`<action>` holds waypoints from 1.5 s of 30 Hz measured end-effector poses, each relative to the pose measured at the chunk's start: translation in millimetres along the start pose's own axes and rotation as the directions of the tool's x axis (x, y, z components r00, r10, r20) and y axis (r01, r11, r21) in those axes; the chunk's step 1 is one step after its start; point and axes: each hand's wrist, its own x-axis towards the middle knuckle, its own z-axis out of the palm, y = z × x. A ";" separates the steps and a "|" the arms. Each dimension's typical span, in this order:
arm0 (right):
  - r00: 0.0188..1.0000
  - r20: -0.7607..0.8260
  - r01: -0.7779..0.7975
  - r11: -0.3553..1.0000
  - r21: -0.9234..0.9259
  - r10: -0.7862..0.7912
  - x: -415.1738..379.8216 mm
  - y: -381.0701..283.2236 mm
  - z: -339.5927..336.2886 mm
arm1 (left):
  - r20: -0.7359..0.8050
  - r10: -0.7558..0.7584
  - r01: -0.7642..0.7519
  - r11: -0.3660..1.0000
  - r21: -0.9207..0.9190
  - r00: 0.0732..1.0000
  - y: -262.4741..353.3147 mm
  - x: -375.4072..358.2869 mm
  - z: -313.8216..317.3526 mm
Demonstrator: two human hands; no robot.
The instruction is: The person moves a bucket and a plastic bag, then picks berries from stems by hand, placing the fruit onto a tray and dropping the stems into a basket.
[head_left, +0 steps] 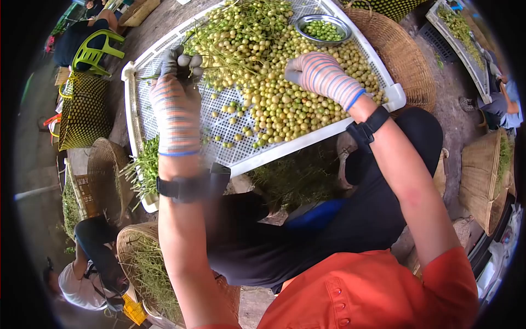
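A white perforated tray [249, 166] lies before me, bearing many small yellow-green round fruits [290, 112] and a heap of stemmed fruits [246, 27] at the back. My left hand [178, 93], in a striped glove with grey fingertips, is over the tray's left part. Its fingers are bent together beside thin green stems; what they hold is too small to make out. My right hand [320, 74], gloved alike, rests low over the loose fruits with its fingers curled down, their tips partly hidden. Behind it stands a metal bowl [323, 29] of greener fruits.
Bare green stems [147, 167] hang at the tray's left edge. A wicker basket [402, 55] is behind the right side. A stem-filled basket [148, 263] stands lower left, a green chair [96, 52] upper left. Other people sit at the left and right edges [82, 285].
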 end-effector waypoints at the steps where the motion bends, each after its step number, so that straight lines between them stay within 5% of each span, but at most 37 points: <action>1: 1.000 0.002 0.003 1.000 0.007 -0.003 -1.8 1.7 10.3 | -0.072 -0.009 0.022 0.984 0.176 0.997 7.7 -5.3 7.4; 3: 0.803 -0.266 0.477 0.843 -0.249 -0.533 -3.6 8.4 34.2 | 0.064 -0.101 0.074 0.939 0.336 0.993 16.1 -39.8 25.1; 4: 0.873 -0.081 0.458 0.865 -0.206 -0.482 -14.0 -7.8 29.4 | 0.216 -0.132 -0.013 0.828 0.561 0.968 12.7 -56.7 26.8; 5: 0.843 -0.038 0.510 0.820 -0.257 -0.536 -17.5 -13.4 41.0 | 0.351 -0.200 -0.134 0.667 0.732 0.915 7.1 -74.2 28.4; 7: 0.865 -0.165 0.458 0.880 -0.127 -0.474 -1.8 -7.4 89.3 | 0.205 -0.494 0.277 0.732 0.623 0.845 -15.8 -117.5 32.2; 8: 0.827 -0.066 0.519 0.804 -0.290 -0.558 -6.3 -6.1 80.8 | 0.334 -0.502 -0.131 0.397 0.908 0.798 -42.3 -131.0 8.5; 9: 0.851 -0.053 0.493 0.830 -0.261 -0.522 -8.3 -10.8 69.2 | 0.076 -0.741 0.538 0.550 0.639 0.667 -54.9 -152.7 15.6; 10: 0.854 -0.116 0.491 0.860 -0.139 -0.506 -5.4 -7.8 64.9 | 0.143 -0.758 0.501 0.547 0.671 0.637 -81.3 -168.6 -3.5; 11: 0.857 -0.179 0.489 0.872 -0.014 -0.484 0.1 -3.7 60.3 | 0.209 -0.839 0.673 0.531 0.515 0.501 -109.8 -175.4 -28.6; 12: 0.888 -0.190 0.434 0.900 0.048 -0.418 4.9 -0.4 54.3 | 0.312 -0.701 0.111 0.488 0.866 0.641 -119.5 -183.9 -33.2; 13: 0.916 -0.196 0.376 0.920 0.111 -0.351 7.7 3.6 49.6 | 0.487 -0.572 -0.478 0.182 0.860 0.659 -118.6 -187.6 -26.9; 14: 0.963 -0.102 0.268 0.878 0.397 -0.248 7.3 8.1 43.3 | 0.492 -0.562 -0.483 0.180 0.857 0.664 -117.3 -184.9 -22.0; 16: 0.989 -0.011 0.129 0.828 0.546 -0.147 5.8 15.2 34.7 | 0.256 -0.733 -0.375 0.002 0.927 0.630 -108.1 -181.8 -4.6; 17: 0.992 0.003 0.105 0.817 0.567 -0.129 -0.3 14.8 26.1 | 0.056 -0.739 -0.035 0.044 0.998 0.671 -98.3 -177.0 7.9; 20: 0.973 0.044 0.154 0.778 0.610 -0.228 -5.3 15.2 18.8 | -0.014 -0.340 0.159 0.402 0.902 0.940 -97.0 -149.4 6.2; 21: 0.961 0.001 0.235 0.817 0.526 -0.277 -13.7 15.0 15.5 | -0.095 -0.227 0.208 0.550 0.809 0.969 -88.7 -137.9 17.6; 23: 0.941 0.026 0.309 0.888 0.341 -0.338 -11.5 5.7 19.9 | -0.078 -0.231 0.228 0.740 0.633 0.970 -85.9 -117.3 18.0; 25: 0.931 -0.006 0.350 0.888 0.299 -0.365 -17.8 -5.7 22.4 | -0.085 -0.278 0.267 0.724 0.637 0.957 -86.6 -102.1 11.2; 28: 0.973 0.022 0.129 0.616 0.777 -0.231 -21.2 -6.0 37.6 | -0.080 -0.211 0.223 0.846 0.483 0.974 -90.5 -101.1 1.0; 31: 0.978 0.122 -0.008 0.547 0.837 -0.172 -28.4 -11.3 26.7 | -0.043 -0.410 0.341 0.691 0.637 0.911 -75.2 -115.9 -10.3; 33: 0.871 0.374 0.180 0.914 0.363 -0.320 -37.3 -28.4 9.2 | -0.103 -0.609 0.436 0.429 0.791 0.787 -59.7 -139.4 11.4; 35: 0.741 0.510 0.143 0.844 0.517 -0.438 -67.5 -30.8 18.1 | -0.104 -0.693 0.297 0.165 0.940 0.713 -62.2 -145.7 2.5; 36: 0.728 0.598 0.165 0.933 0.321 -0.335 -80.9 -37.2 16.1 | -0.086 -0.705 0.412 0.307 0.858 0.704 -73.7 -148.0 -13.1; 37: 0.719 0.661 0.184 0.976 0.117 -0.215 -92.6 -44.6 11.9 | -0.135 -0.716 0.329 0.139 0.934 0.685 -65.7 -150.7 -5.6; 39: 0.691 0.650 0.312 0.941 0.128 -0.317 -79.0 -38.4 29.8 | -0.135 -0.733 0.355 0.153 0.922 0.667 -65.6 -151.3 1.0; 41: 0.784 0.571 0.203 0.970 0.131 -0.241 -73.3 -25.9 8.5 | -0.142 -0.707 0.401 0.214 0.890 0.693 -70.0 -143.2 3.1; 42: 0.881 0.427 0.212 0.977 0.025 -0.202 -65.6 -15.8 2.4 | -0.088 -0.670 0.389 0.314 0.866 0.738 -71.7 -133.6 -2.8; 43: 0.930 0.317 0.154 0.980 0.123 -0.186 -51.1 -3.1 6.0 | -0.037 -0.624 0.371 0.415 0.831 0.781 -73.8 -121.0 -8.3; 45: 0.975 -0.139 0.191 0.972 0.136 -0.172 -31.4 24.3 13.5 | 0.073 -0.501 0.171 0.424 0.889 0.862 -73.6 -94.9 -12.8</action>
